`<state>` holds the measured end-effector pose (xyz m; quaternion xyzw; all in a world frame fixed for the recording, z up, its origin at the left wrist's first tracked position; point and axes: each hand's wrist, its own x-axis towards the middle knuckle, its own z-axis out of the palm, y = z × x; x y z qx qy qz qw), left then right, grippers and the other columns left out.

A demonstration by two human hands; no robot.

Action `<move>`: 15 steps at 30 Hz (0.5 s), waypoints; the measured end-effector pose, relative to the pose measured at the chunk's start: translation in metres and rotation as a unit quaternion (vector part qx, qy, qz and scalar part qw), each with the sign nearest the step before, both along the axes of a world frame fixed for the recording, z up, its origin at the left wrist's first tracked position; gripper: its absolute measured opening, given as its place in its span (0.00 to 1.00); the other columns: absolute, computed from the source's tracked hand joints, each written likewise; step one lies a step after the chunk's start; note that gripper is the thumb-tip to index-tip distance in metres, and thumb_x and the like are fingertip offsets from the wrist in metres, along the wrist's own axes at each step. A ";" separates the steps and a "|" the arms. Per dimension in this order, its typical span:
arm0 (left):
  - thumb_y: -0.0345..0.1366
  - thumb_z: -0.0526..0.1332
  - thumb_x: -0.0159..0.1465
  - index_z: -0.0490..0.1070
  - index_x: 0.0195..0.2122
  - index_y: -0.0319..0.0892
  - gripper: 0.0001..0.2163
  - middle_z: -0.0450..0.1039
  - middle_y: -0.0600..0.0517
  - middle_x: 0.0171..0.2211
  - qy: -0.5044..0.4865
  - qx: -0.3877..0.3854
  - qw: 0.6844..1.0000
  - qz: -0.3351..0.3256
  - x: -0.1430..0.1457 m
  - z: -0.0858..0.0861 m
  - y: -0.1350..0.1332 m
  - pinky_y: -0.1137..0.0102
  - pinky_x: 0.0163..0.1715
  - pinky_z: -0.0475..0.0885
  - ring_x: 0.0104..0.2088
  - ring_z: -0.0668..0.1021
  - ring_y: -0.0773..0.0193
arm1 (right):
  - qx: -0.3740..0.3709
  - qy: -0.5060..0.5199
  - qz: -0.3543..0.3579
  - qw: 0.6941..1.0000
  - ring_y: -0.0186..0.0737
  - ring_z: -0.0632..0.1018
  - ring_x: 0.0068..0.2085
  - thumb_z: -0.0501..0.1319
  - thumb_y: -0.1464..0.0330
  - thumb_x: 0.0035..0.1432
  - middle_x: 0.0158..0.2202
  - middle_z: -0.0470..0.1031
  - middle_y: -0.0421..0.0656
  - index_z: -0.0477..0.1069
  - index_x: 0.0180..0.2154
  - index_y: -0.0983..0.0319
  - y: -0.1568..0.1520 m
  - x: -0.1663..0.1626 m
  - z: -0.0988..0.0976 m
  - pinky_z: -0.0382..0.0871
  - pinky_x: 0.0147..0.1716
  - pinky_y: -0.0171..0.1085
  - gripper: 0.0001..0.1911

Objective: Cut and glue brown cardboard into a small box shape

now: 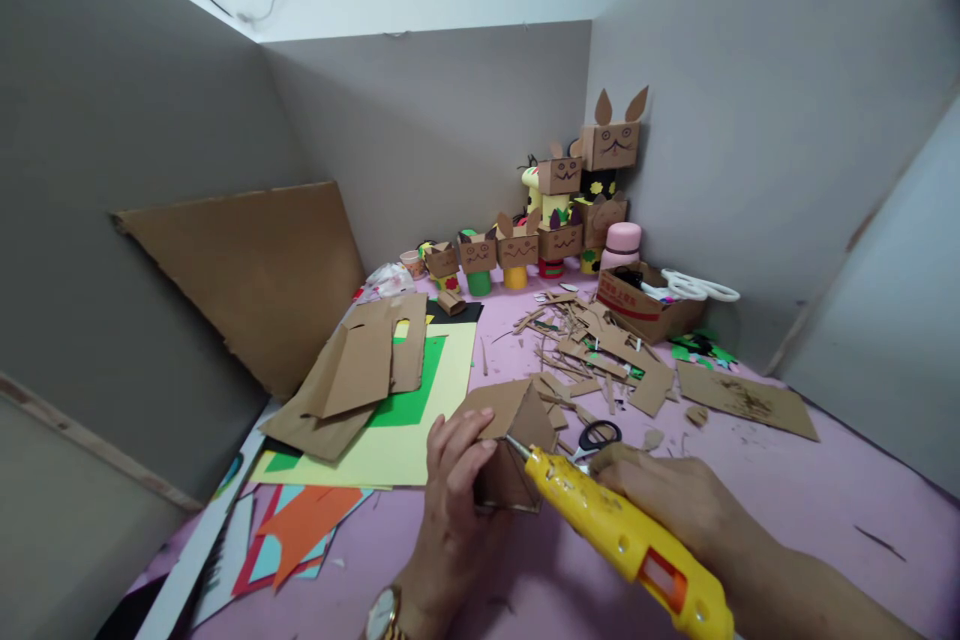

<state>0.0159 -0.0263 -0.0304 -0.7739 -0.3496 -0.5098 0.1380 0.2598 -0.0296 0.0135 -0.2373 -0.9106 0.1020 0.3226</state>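
Note:
My left hand (450,490) grips a small folded cardboard box (510,440) on the pink table, fingers curled over its left side; a watch shows at the wrist. My right hand (675,505) is closed around a yellow glue gun (622,535). The gun's metal nozzle touches the top edge of the box. Black-handled scissors (598,437) lie just behind the gun.
Coloured paper sheets (390,440) and cardboard pieces (360,370) lie at left; a large cardboard sheet (255,270) leans on the wall. Cardboard scraps (592,350) litter the middle. Cardboard animal figures (559,220), a pink bottle (621,245) and a small box with white scissors (645,300) stand at the back.

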 end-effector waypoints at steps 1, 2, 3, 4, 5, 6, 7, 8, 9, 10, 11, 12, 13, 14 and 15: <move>0.23 0.63 0.56 0.55 0.56 0.45 0.28 0.70 0.39 0.52 -0.001 0.003 1.000 0.001 0.000 0.000 0.000 0.42 0.54 0.63 0.54 0.72 0.50 | -0.006 -0.009 0.010 1.000 0.38 0.74 0.28 0.56 0.67 0.57 0.31 0.73 0.40 0.62 0.39 0.57 0.001 0.001 -0.001 0.62 0.24 0.35 0.06; 0.23 0.63 0.56 0.55 0.55 0.45 0.28 0.70 0.39 0.52 -0.001 0.007 1.000 0.002 0.001 0.000 0.001 0.43 0.54 0.64 0.53 0.72 0.50 | -0.016 -0.014 0.012 1.000 0.38 0.75 0.29 0.56 0.67 0.57 0.31 0.74 0.41 0.63 0.39 0.57 0.001 0.001 -0.001 0.63 0.24 0.34 0.06; 0.24 0.64 0.56 0.55 0.55 0.45 0.28 0.70 0.38 0.52 -0.001 0.011 1.000 0.003 0.001 0.000 0.001 0.43 0.54 0.64 0.53 0.72 0.50 | -0.028 -0.016 0.007 0.999 0.39 0.76 0.30 0.56 0.67 0.58 0.32 0.74 0.41 0.63 0.39 0.57 0.001 0.002 -0.001 0.64 0.25 0.34 0.06; 0.24 0.64 0.55 0.55 0.55 0.45 0.29 0.70 0.38 0.52 0.000 0.014 1.000 0.004 0.001 0.000 0.001 0.43 0.54 0.63 0.53 0.72 0.50 | -0.043 -0.016 -0.006 0.999 0.39 0.76 0.31 0.57 0.67 0.58 0.33 0.75 0.41 0.63 0.38 0.57 0.000 0.003 -0.001 0.64 0.26 0.35 0.04; 0.24 0.64 0.55 0.55 0.55 0.44 0.29 0.70 0.38 0.52 0.001 0.015 1.000 0.005 0.001 0.000 0.002 0.43 0.54 0.63 0.53 0.72 0.50 | -0.056 -0.016 -0.023 0.998 0.39 0.76 0.31 0.57 0.67 0.58 0.33 0.75 0.41 0.64 0.36 0.57 -0.001 0.004 -0.001 0.65 0.26 0.35 0.03; 0.23 0.65 0.55 0.55 0.55 0.44 0.29 0.70 0.38 0.52 0.003 0.014 1.000 0.004 0.001 0.000 0.002 0.43 0.55 0.63 0.53 0.72 0.51 | -0.068 -0.016 -0.040 0.997 0.40 0.76 0.31 0.57 0.66 0.58 0.33 0.75 0.41 0.64 0.35 0.57 -0.001 0.004 -0.001 0.65 0.27 0.35 0.03; 0.23 0.64 0.55 0.55 0.55 0.44 0.29 0.70 0.38 0.52 0.006 0.011 1.000 0.002 0.000 0.000 0.002 0.43 0.55 0.62 0.54 0.72 0.51 | -0.077 -0.019 -0.045 0.996 0.39 0.75 0.31 0.57 0.66 0.58 0.32 0.75 0.41 0.64 0.34 0.57 -0.001 0.005 -0.001 0.65 0.27 0.35 0.03; 0.23 0.64 0.55 0.55 0.55 0.44 0.29 0.70 0.38 0.52 0.010 0.007 1.000 -0.001 0.000 0.000 0.002 0.43 0.55 0.61 0.54 0.71 0.51 | -0.082 -0.026 -0.039 0.996 0.39 0.75 0.31 0.58 0.66 0.58 0.32 0.74 0.41 0.64 0.33 0.57 -0.001 0.006 -0.001 0.65 0.26 0.35 0.03; 0.22 0.63 0.56 0.55 0.55 0.45 0.28 0.70 0.39 0.52 0.014 0.005 1.000 -0.002 -0.001 -0.001 0.002 0.43 0.56 0.61 0.55 0.71 0.51 | -0.085 -0.034 -0.023 0.996 0.38 0.75 0.30 0.58 0.66 0.57 0.32 0.74 0.40 0.64 0.33 0.57 0.000 0.006 -0.001 0.65 0.26 0.34 0.03; 0.21 0.62 0.56 0.55 0.55 0.45 0.27 0.70 0.39 0.52 0.017 0.003 1.000 -0.002 -0.002 -0.001 0.001 0.43 0.56 0.60 0.55 0.70 0.51 | -0.089 -0.040 -0.007 0.995 0.37 0.75 0.29 0.59 0.67 0.57 0.31 0.74 0.40 0.65 0.33 0.57 0.002 0.006 -0.001 0.65 0.25 0.33 0.03; 0.20 0.61 0.57 0.56 0.54 0.44 0.26 0.70 0.39 0.52 0.021 0.003 1.000 -0.002 -0.003 -0.001 0.001 0.43 0.57 0.60 0.56 0.69 0.52 | -0.092 -0.039 0.001 0.995 0.36 0.74 0.28 0.59 0.67 0.57 0.30 0.74 0.39 0.65 0.32 0.57 0.003 0.006 -0.001 0.64 0.24 0.32 0.02; 0.20 0.60 0.57 0.56 0.54 0.44 0.26 0.70 0.39 0.53 0.025 0.002 1.000 -0.002 -0.004 -0.001 0.001 0.43 0.57 0.59 0.57 0.68 0.52 | -0.095 -0.030 -0.001 0.995 0.36 0.74 0.27 0.59 0.68 0.56 0.29 0.73 0.38 0.65 0.32 0.58 0.004 0.005 0.000 0.64 0.23 0.32 0.02; 0.19 0.60 0.58 0.56 0.54 0.44 0.25 0.70 0.39 0.53 0.028 0.001 1.000 0.000 -0.004 -0.001 0.001 0.43 0.57 0.58 0.57 0.68 0.52 | -0.098 -0.015 -0.012 0.995 0.35 0.73 0.26 0.59 0.68 0.56 0.28 0.73 0.38 0.65 0.32 0.58 0.004 0.004 0.001 0.64 0.23 0.32 0.02; 0.20 0.60 0.58 0.56 0.54 0.43 0.25 0.69 0.38 0.53 0.033 -0.002 0.999 0.001 -0.005 -0.001 0.000 0.43 0.58 0.58 0.57 0.67 0.51 | -0.101 0.006 -0.027 0.995 0.35 0.73 0.25 0.59 0.68 0.55 0.27 0.72 0.38 0.65 0.32 0.58 0.003 0.002 0.003 0.63 0.22 0.32 0.02; 0.21 0.60 0.59 0.56 0.54 0.43 0.24 0.69 0.38 0.54 0.040 -0.006 0.999 0.002 -0.006 0.000 0.000 0.43 0.58 0.57 0.58 0.66 0.51 | -0.106 0.026 -0.039 0.993 0.34 0.72 0.23 0.59 0.68 0.55 0.25 0.71 0.37 0.64 0.30 0.58 0.001 0.001 0.007 0.63 0.22 0.32 0.03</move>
